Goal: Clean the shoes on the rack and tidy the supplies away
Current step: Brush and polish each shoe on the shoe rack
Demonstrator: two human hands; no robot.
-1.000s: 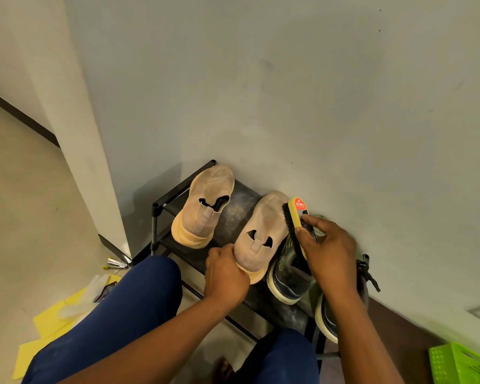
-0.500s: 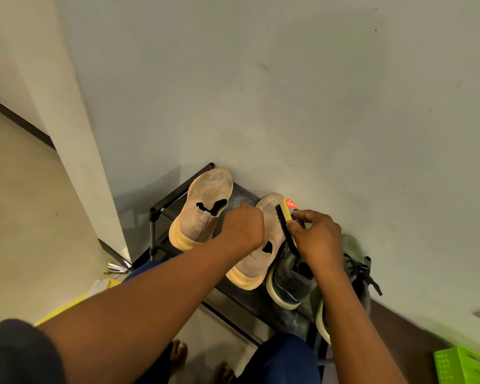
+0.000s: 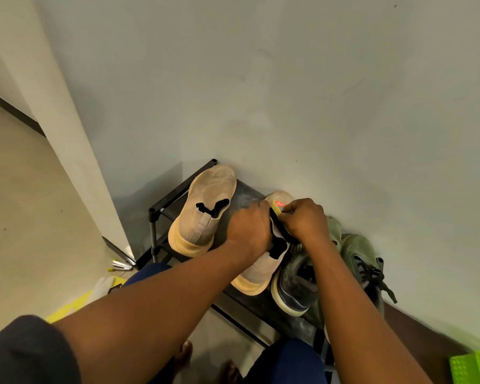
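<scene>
Two beige slip-on shoes stand on the black shoe rack against the wall. The left beige shoe is untouched. My left hand grips the upper of the right beige shoe, covering its middle. My right hand holds a yellow shoe brush with black bristles and a red label, pressed against that shoe's toe side. A dark sneaker and a green laced sneaker sit to the right on the same shelf.
On the floor at the left lie a yellow cloth, a white item and a small metal-and-yellow tool. A green plastic basket sits at the bottom right. My knees, in blue trousers, and bare feet are below the rack.
My left hand slid from the shoe's heel up onto its upper. My right hand carried the brush left from the dark sneaker onto the right beige shoe.
</scene>
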